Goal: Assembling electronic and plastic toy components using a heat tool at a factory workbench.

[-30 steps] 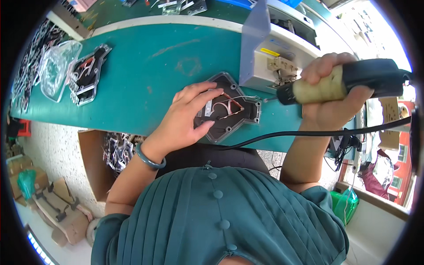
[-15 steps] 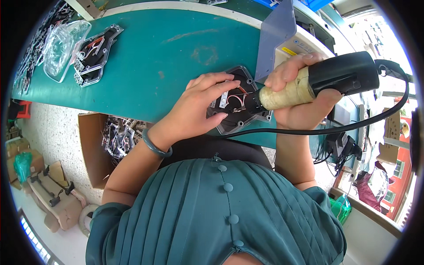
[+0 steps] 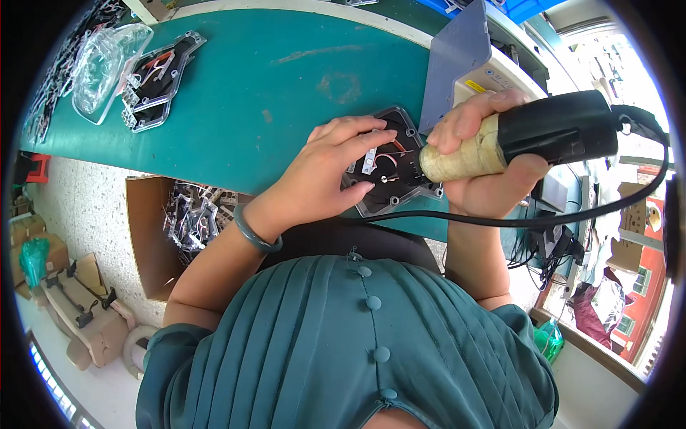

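My right hand [image 3: 493, 154] is wrapped round an electric screwdriver [image 3: 561, 132] with a black body and a grip bound in pale, worn tape. Its dark nose points left, down onto a lamp unit [image 3: 389, 200] with a black inside, a clear rim, small light boards and thin red and white wires. My left hand [image 3: 325, 164] holds the unit's left side, thumb and fingers apart on it. The tool's nose hides the spot it meets. A black cable [image 3: 529, 220] runs from the tool's rear, loops down and crosses below the unit.
A similar lamp unit [image 3: 157, 82] lies at the green bench's [image 3: 236, 86] left, beside a clear plastic cover [image 3: 103, 68]. Left of my lap, a cardboard box [image 3: 150, 243] holds several clear and metallic parts. A grey panel [image 3: 457, 68] stands behind the tool.
The screwdriver and my right hand have shifted slightly down and right, still over the unit. My left hand keeps nearly the same place. The whole view has shifted slightly.
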Tool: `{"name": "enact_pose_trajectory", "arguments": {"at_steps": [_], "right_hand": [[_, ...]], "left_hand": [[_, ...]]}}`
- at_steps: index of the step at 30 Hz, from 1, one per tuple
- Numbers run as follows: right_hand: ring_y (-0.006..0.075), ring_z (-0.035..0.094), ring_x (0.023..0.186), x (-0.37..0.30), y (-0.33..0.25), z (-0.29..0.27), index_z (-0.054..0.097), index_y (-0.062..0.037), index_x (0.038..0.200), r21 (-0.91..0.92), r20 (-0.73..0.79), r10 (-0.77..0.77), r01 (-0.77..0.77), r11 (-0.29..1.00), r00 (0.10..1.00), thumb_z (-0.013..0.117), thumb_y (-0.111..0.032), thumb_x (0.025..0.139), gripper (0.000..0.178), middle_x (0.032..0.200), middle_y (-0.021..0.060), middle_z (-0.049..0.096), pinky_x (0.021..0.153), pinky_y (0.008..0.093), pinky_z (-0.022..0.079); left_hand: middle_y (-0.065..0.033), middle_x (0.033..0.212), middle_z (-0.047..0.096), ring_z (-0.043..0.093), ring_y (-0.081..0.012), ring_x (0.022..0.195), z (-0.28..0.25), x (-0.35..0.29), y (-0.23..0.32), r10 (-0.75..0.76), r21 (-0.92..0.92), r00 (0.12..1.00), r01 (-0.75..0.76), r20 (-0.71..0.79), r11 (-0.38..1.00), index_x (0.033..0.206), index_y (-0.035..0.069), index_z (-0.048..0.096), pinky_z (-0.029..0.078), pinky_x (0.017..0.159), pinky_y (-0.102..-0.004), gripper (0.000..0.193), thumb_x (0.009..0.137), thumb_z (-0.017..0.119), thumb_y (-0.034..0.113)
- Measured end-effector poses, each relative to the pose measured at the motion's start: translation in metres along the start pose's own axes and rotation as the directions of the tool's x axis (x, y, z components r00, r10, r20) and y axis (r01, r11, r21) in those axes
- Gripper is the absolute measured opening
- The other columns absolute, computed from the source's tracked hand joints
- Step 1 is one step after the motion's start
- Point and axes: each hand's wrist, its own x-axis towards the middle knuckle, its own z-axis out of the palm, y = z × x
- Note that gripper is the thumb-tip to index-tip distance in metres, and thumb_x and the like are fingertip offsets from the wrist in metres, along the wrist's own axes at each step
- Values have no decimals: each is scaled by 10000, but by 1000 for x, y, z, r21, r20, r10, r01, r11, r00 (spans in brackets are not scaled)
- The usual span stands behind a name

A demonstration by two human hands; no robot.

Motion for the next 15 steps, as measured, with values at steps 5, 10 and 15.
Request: {"name": "enact_pose_trajectory", "arguments": {"at_steps": [5, 10, 15], "right_hand": [[182, 647, 713, 0, -4, 13, 531, -18, 1014, 104, 124, -135, 123, 987, 983, 840, -475, 819, 586, 843, 131, 650, 647, 291, 513], [181, 644, 704, 1, -4, 17, 525, -40, 948, 88, 181, -127, 112, 990, 975, 831, -496, 813, 566, 849, 126, 644, 644, 285, 514], [195, 631, 686, -2, 4, 12, 475, -36, 1118, 15, 269, -137, 138, 990, 953, 752, -627, 823, 716, 856, 116, 606, 649, 313, 552]], "left_hand": [[-88, 1426, 546, 518, -309, 1314, 2, 0, 2, 1, -16, 1000, -2, -10, 1000, 1401, 150, 577, 383, 1096, -446, 740, 704, 800, 41], [-90, 1433, 536, 510, -313, 1324, 2, -1, 3, 2, -26, 1000, -2, -9, 1000, 1410, 154, 568, 379, 1094, -454, 742, 712, 797, 52], [-89, 1437, 526, 507, -312, 1327, 3, -2, 5, -10, -19, 1000, 10, -3, 1000, 1413, 155, 564, 376, 1093, -455, 741, 716, 798, 64]]}}
